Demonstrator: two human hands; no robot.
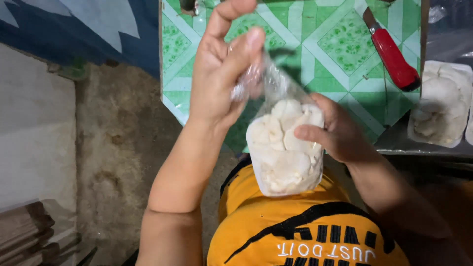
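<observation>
pinching the twisted neck of a clear plastic bag (283, 148) between thumb and fingers, the left hand (221, 69) is raised above the right, its index finger standing free and pointing up. the bag hangs down from that grip, packed with pale white chunks that fill its lower part. the right hand (335, 130) is closed around the bag's side from the right, its thumb laid across the front of the white pieces, the other fingers hidden behind the bag. so both hands are gripping the bag, the left at its gathered top, the right at its full body. the bag sits between the two forearms, just in front of the person's chest, with its bottom edge over an orange shirt (305, 231) with black markings.

beyond the hands lies a green and white patterned table cover (335, 49). on it, up and to the right of the right hand, rests a knife with a red handle (394, 56), well apart from both hands. farther right of that hand, a white tray (443, 106) holds more pale chunks like those in the bag. to the left of the left forearm is a bare, rough concrete floor (118, 157).
</observation>
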